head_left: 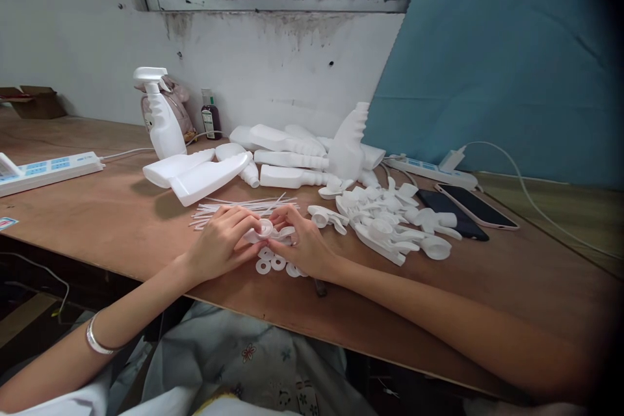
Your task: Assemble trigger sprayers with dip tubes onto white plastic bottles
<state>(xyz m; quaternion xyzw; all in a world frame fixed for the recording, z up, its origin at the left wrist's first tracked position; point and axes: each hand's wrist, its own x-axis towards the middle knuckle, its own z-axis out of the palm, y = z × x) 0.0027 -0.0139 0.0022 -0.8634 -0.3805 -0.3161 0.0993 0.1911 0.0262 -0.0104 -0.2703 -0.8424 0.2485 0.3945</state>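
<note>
Between my two hands is a white spray bottle trigger head (266,229), its round collar facing up. My left hand (225,240) grips it from the left with bent fingers. On the other side my right hand (305,244) pinches the same head, thumb and fingers closed on it. Under the hands lie several white ring washers (277,262), some partly covered by my right hand. Behind the hands is a bunch of thin white dip tubes (207,209). A heap of white trigger heads (385,221) lies to the right of my right hand.
White bottles (292,159) lie along the wall, and one assembled spray bottle (163,117) stands at left. Two phones (475,206) lie at right. Power strips (51,172) with cables sit on both sides. A dark bottle (210,118) and a cardboard box (36,103) stand at the back.
</note>
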